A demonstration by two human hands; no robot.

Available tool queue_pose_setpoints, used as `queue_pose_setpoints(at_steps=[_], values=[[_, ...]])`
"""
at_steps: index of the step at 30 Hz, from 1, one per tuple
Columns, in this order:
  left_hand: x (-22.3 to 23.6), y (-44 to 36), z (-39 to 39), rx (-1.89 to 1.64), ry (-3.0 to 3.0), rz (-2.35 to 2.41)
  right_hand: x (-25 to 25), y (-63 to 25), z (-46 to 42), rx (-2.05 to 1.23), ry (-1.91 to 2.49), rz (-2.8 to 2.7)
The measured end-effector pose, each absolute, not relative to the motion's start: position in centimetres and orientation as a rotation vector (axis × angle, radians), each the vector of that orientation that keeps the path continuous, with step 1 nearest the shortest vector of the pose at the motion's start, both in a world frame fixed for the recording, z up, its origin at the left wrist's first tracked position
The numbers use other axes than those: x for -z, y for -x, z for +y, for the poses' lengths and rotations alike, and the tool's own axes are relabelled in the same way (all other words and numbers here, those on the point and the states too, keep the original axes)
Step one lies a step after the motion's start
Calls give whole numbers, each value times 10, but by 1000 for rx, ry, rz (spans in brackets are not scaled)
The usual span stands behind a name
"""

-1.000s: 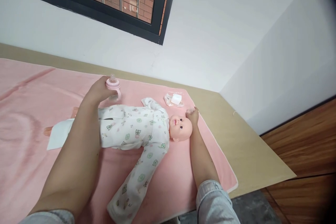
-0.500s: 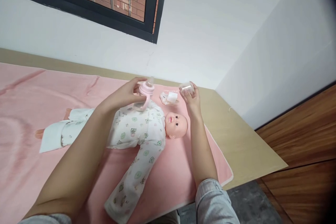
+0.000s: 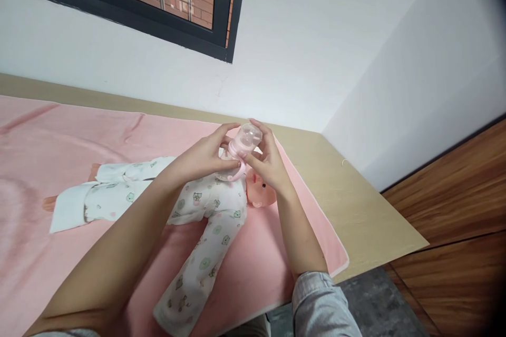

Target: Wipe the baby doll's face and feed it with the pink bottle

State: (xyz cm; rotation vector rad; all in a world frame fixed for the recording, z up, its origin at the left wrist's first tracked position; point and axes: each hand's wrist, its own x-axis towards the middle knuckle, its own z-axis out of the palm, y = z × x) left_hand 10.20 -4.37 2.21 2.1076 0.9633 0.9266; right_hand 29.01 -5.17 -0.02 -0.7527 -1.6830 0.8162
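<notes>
My left hand (image 3: 211,155) is wrapped round a baby bottle (image 3: 236,169) with a pink collar and pink handle, tilted up and to the right. A clear bottle cap (image 3: 250,137) sits over the bottle's top, and the fingers of my right hand (image 3: 269,158) close round it. Whether the cap is fully seated I cannot tell. Beneath my hands lies a baby doll (image 3: 259,192) on its back, in white printed clothes (image 3: 197,200). My right hand and the bottle partly hide the doll's head.
A pink blanket (image 3: 31,168) lies under the doll on a wooden-topped table (image 3: 340,184). Behind the table rise a white wall (image 3: 284,47) and a dark-framed window (image 3: 223,37). Wood-grain panels (image 3: 454,210) stand at the right, beyond the table's edge.
My right hand has carried the clear cap left onto the bottle's top, while my left hand has brought the bottle slightly right. The nipple, bare before, is now covered.
</notes>
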Motion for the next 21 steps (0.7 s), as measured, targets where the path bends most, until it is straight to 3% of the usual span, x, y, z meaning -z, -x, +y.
queue_pose_setpoints(at_steps=[12,18,21], values=[[-30,-108,-69,-1013,-2494,1223,4,-293,-41,-644,813,-1562],[-40,-102,-149,-968,-2725,452,10,-355,-4,-324,966,-1399],[-35,-95,-186,-910,-2692,414,27,-391,19,-83,1104,-1338]])
